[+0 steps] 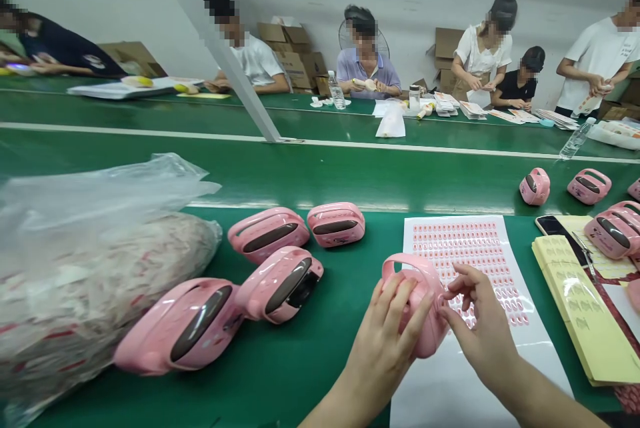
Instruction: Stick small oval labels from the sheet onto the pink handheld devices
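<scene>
My left hand (387, 325) is wrapped round a pink plastic device with a loop handle (430, 341), holding it up above a white sticker sheet (425, 388). At the device's right side my right hand (480, 321) has thumb and fingertips closed together against its edge; anything between them is too small to make out. Rows of small pink oval stickers (457, 235) cover the upper part of the sheet. Left of my hands, similar pink devices with dark windows (200, 328) lie on the green table, one with a black round part (303, 288) showing.
A clear plastic bag (100, 288) full of small pieces fills the left. To the right are a yellow sticker pad (575, 308), a phone (560, 235) and more pink devices (589, 186). Several people sit or stand across the green conveyor (350, 171), and a slanted white post (240, 75) rises there.
</scene>
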### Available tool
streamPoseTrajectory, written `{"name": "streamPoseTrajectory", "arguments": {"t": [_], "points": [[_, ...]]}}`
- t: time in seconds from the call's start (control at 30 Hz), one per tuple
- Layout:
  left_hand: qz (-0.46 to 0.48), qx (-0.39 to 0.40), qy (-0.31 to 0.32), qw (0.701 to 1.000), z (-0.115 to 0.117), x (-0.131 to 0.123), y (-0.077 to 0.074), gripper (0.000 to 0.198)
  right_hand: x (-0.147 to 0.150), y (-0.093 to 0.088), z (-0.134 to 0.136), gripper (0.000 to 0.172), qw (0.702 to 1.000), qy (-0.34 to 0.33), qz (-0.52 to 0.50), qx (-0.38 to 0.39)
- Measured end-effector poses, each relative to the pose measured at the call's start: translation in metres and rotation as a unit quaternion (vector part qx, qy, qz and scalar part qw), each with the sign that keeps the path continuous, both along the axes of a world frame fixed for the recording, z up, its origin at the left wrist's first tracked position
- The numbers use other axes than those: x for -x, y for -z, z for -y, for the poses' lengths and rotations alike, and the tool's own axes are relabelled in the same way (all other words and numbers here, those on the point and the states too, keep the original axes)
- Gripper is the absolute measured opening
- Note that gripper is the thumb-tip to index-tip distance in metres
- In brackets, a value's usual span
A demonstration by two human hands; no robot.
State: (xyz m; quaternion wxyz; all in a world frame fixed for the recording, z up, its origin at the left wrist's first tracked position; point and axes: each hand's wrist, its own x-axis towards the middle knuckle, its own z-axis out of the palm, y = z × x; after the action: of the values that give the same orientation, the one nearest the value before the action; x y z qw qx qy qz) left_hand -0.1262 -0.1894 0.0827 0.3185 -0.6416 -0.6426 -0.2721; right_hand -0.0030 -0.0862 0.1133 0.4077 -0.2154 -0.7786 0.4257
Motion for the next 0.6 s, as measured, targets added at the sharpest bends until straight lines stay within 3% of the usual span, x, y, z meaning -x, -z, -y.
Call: {"name": "streamPoseTrajectory", "arguments": {"t": [0.2, 0.37, 0.6], "points": [[-0.013, -0.002, -0.005, 1.000, -0.002, 0.001, 0.000, 0.063, 0.002, 0.005, 0.003, 0.039, 0.999, 0.022, -0.016, -0.031], [-0.034, 0.004, -0.012, 0.999, -0.003, 0.004, 0.000, 0.058, 0.002, 0.006, 0.000, 0.038, 1.000, -0.007, 0.011, -0.008], [-0.024, 0.029, 0.009, 0.999, 0.000, 0.004, -0.008, 0.061, 0.000, -0.010, -0.016, 0.038, 0.981, -0.124, 0.065, 0.131]]}}
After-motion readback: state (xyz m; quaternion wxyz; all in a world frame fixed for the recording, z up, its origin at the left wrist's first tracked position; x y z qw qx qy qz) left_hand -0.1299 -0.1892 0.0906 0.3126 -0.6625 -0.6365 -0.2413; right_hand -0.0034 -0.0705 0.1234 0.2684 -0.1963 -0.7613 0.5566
